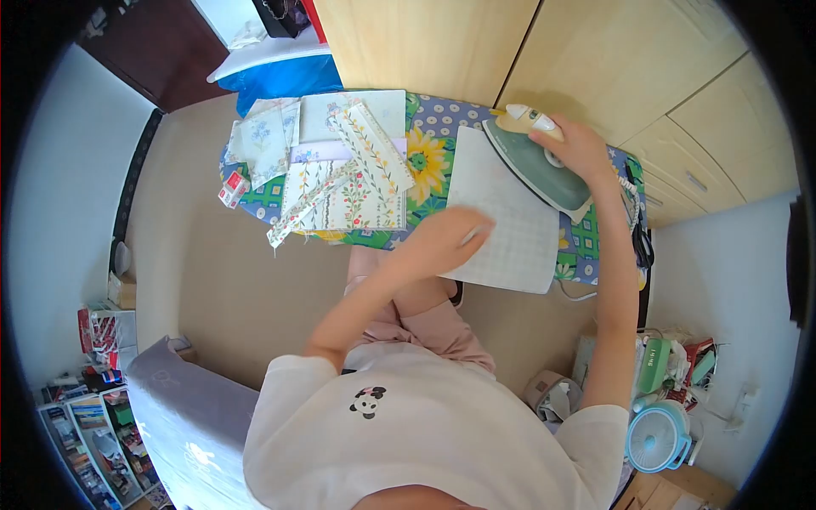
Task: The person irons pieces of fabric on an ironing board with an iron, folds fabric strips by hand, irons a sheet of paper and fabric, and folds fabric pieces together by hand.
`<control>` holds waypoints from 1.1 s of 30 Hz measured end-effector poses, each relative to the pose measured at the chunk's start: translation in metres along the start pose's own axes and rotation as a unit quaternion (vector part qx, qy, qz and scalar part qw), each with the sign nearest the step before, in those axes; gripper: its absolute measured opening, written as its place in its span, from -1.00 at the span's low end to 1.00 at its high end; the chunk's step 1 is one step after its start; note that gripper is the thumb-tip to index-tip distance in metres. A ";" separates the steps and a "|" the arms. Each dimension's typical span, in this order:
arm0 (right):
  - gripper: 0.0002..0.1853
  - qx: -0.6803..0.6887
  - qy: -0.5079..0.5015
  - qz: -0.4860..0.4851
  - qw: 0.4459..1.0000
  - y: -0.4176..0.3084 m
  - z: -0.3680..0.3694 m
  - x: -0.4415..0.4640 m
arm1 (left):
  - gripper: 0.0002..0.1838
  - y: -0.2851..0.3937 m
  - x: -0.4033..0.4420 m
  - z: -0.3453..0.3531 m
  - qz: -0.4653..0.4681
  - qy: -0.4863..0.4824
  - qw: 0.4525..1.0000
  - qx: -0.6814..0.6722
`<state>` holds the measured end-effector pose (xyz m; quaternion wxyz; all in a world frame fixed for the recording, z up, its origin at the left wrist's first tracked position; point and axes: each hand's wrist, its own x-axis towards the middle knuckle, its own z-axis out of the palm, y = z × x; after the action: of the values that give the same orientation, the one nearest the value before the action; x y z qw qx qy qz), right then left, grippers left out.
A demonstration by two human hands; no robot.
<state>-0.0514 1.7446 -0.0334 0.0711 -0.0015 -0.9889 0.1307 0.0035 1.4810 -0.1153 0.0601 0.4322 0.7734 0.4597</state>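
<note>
My right hand (575, 153) is wrapped round the cream handle of a green clothes iron (535, 174). The iron rests over the upper right part of a white checked cloth (514, 246) on the patterned ironing board (431, 161). Above the cloth's left edge is my left hand (446, 240), its fingers curled in; whatever they may hold is hidden. Left of it lie floral fabric pieces: a flat panel (319, 197), a wide strip (376, 149) and a narrow strip (308, 208). Blue-flowered fabric (262, 144) sits at the far left.
A small red-and-white box (234, 189) stands at the board's left edge. The iron's cord (642, 242) bunches at the right end. Wooden cabinets (425, 42) border the far side. A blue fan (657, 438) and a lavender-covered piece of furniture (187, 408) are nearer me.
</note>
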 end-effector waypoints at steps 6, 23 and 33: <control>-0.40 -0.028 -0.004 0.017 0.999 0.000 0.001 0.001 | -0.58 -0.045 0.091 0.045 -0.008 0.171 0.919 0.355; -0.36 -0.049 0.001 0.057 0.997 -0.001 0.008 0.000 | -0.42 -0.009 -0.033 0.039 -0.010 0.045 0.947 0.318; -0.36 -0.074 0.012 0.050 0.996 0.001 0.011 0.001 | -0.39 -0.011 -0.071 0.041 0.040 0.035 0.963 0.264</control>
<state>-0.0541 1.7432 -0.0442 0.0763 -0.0578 -0.9936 0.0602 0.0606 1.4542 -0.1687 -0.1017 0.4474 0.8510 0.2555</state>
